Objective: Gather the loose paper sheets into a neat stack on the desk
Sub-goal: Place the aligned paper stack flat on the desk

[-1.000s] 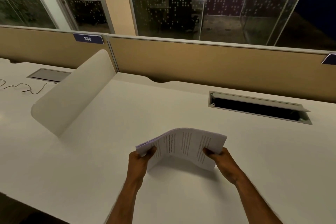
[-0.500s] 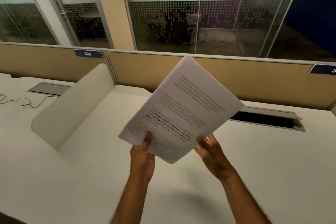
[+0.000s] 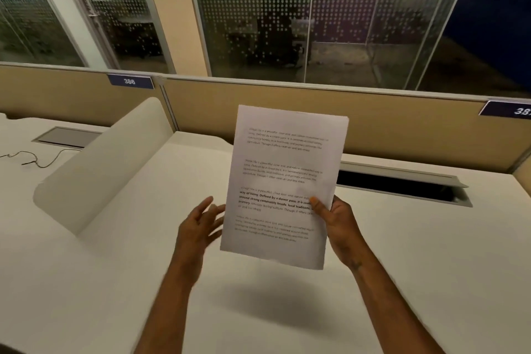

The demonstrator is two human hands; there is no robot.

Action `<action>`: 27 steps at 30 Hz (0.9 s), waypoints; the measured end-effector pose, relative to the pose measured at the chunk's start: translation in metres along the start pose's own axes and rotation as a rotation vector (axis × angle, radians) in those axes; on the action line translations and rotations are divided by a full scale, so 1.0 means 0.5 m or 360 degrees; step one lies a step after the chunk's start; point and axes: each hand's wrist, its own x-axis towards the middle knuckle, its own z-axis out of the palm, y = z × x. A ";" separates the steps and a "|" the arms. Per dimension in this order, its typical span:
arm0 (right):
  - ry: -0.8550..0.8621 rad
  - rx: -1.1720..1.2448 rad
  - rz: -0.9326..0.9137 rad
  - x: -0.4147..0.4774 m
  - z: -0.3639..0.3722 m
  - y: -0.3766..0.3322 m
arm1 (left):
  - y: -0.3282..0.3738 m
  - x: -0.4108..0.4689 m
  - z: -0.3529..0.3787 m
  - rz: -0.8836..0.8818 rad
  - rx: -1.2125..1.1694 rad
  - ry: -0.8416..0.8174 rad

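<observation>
A bundle of white printed paper sheets (image 3: pixel 283 181) is held upright in the air above the white desk (image 3: pixel 115 282), printed side facing me. My right hand (image 3: pixel 334 220) grips the bundle's right edge, thumb on the front. My left hand (image 3: pixel 201 221) is just left of the sheets with its fingers spread, off the paper and slightly blurred. The sheets cast a shadow on the desk below.
A white curved side divider (image 3: pixel 100 169) stands on the desk at the left. A tan partition (image 3: pixel 402 129) runs along the back, with an open cable slot (image 3: pixel 402 187) in front of it. A thin cable (image 3: pixel 37 159) lies far left.
The sheets went from bent low over the desk to lifted and turned upright. My left hand has let go of the left edge; my right hand now holds them alone.
</observation>
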 end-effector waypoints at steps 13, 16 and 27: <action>0.0135 -0.0250 0.0285 0.124 -0.001 0.067 | -0.057 0.161 0.116 0.0005 0.0694 0.0054; 0.0344 -0.0358 0.0286 0.172 0.010 0.097 | -0.075 0.234 0.121 -0.0060 0.0744 0.0005; 0.0784 -0.0793 0.0310 0.396 0.031 0.206 | -0.162 0.498 0.179 -0.0246 0.0948 -0.0170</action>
